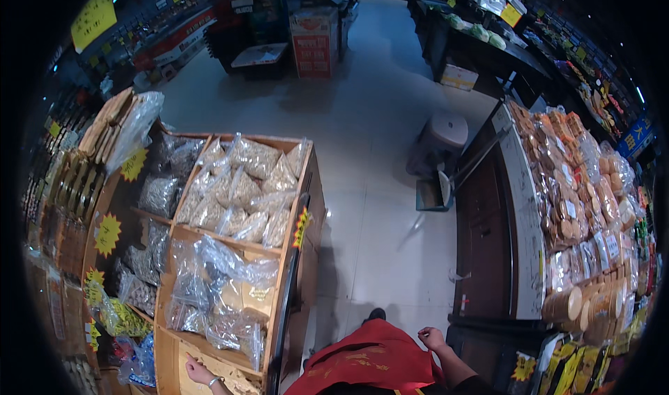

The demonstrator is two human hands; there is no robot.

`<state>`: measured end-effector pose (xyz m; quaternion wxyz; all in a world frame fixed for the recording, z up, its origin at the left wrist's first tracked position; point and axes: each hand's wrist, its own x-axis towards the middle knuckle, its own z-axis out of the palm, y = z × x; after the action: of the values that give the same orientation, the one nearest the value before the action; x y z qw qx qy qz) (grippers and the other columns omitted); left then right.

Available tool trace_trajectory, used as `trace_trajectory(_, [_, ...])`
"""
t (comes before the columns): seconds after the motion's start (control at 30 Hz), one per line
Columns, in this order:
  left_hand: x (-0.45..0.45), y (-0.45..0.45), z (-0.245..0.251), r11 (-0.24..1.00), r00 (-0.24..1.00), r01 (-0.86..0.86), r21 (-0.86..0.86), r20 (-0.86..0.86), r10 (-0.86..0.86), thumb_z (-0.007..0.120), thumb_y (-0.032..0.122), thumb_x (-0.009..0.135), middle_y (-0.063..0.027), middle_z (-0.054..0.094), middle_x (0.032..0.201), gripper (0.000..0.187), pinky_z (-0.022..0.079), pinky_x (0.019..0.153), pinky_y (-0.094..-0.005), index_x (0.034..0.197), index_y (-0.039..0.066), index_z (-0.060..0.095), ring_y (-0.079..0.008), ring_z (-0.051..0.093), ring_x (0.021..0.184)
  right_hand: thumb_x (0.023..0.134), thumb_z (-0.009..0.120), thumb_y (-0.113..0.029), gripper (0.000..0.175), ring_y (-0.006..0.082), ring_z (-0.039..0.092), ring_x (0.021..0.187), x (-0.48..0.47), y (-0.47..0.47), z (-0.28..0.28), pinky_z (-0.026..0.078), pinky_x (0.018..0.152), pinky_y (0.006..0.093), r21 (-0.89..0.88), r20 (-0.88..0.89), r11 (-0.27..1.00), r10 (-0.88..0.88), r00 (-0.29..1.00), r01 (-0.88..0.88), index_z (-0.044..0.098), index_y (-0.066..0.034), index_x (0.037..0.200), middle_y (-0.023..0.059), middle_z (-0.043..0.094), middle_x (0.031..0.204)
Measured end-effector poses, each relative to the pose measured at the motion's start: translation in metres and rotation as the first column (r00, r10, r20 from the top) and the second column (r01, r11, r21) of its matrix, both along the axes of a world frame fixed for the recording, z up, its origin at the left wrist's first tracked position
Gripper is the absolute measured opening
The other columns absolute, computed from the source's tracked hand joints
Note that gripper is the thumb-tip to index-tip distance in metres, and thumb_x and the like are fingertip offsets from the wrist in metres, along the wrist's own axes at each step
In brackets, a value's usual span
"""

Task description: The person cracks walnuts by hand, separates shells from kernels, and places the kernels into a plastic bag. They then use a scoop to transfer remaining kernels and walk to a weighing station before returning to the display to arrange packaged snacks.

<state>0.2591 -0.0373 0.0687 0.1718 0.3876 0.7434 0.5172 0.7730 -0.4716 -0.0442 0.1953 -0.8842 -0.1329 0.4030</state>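
My left hand (197,370), with a bracelet at the wrist, is over the front compartment (235,374) of a wooden display bin. Its index finger points outward and I see nothing held in it. Just beyond it, clear plastic bags (235,327) of dried goods lie in a compartment of the bin. Farther back, another compartment holds several zip bags (256,157) of pale dried food. At my right side, my right hand (431,338) hangs beside the red apron (366,356), fingers curled in with nothing visible in them.
A tiled aisle (360,227) runs ahead. On its right stand a stool (447,128), a dustpan (434,196) and a counter stacked with packaged baked goods (569,186). Dark bagged goods (159,193) and yellow price signs (108,235) line the left. Farther off are cartons (313,44).
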Motion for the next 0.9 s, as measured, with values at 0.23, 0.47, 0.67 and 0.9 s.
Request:
trace_trajectory(0.23, [0.369, 0.004, 0.073, 0.675, 0.631, 0.720, 0.157, 0.256, -0.732, 0.044, 0.003, 0.089, -0.0104, 0.060, 0.096, 0.022, 0.048, 0.065, -0.0235, 0.108, -0.002, 0.054, -0.0124, 0.059, 0.070, 0.081, 0.062, -0.025, 0.024, 0.0179, 0.064, 0.077, 0.190, 0.112, 0.010, 0.051, 0.068, 0.0301, 0.293, -0.263, 0.868, -0.330, 0.907, 0.401, 0.064, -0.0060, 0.096, 0.0075, 0.066, 0.088])
trace_trajectory(0.47, [0.674, 0.014, 0.091, -0.110, -0.084, 0.985, 0.134, -0.189, -0.978, 0.059, 0.014, 0.079, -0.0174, 0.038, 0.136, 0.052, 0.025, 0.106, -0.0428, 0.126, 0.000, 0.044, -0.0371, 0.035, 0.126, 0.094, 0.035, -0.047, 0.056, 0.0301, 0.051, 0.110, 0.261, 0.382, 0.077, 0.040, 0.096, 0.0396, 0.263, -0.944, 0.482, 0.308, 0.120, 0.836, 0.037, -0.0053, 0.131, 0.0198, 0.044, 0.130])
trace_trajectory(0.67, [0.829, 0.140, 0.018, -0.255, -0.373, 0.926, -0.277, -0.591, -0.715, 0.054, 0.038, 0.084, -0.0155, 0.037, 0.138, 0.052, 0.027, 0.102, -0.0504, 0.127, 0.008, 0.047, -0.0331, 0.035, 0.125, 0.093, 0.026, -0.053, 0.063, 0.0323, 0.038, 0.124, 0.437, 0.476, 0.170, 0.025, 0.107, 0.0441, 0.321, -0.928, 0.225, 0.269, 0.258, 0.920, 0.029, -0.0068, 0.137, 0.0197, 0.034, 0.138])
trace_trajectory(0.9, [1.058, 0.227, 0.041, -0.260, 0.004, 0.965, 0.021, 0.996, 0.094, 0.040, 0.059, 0.088, -0.0067, 0.051, 0.124, 0.063, 0.041, 0.091, -0.0352, 0.126, 0.009, 0.047, -0.0196, 0.050, 0.112, 0.088, 0.045, -0.041, 0.054, 0.0344, 0.040, 0.121, 0.610, 0.551, 0.198, 0.029, 0.101, 0.0436, 0.894, 0.365, 0.328, -0.140, 0.920, -0.305, 0.043, -0.0043, 0.128, 0.0178, 0.041, 0.134])
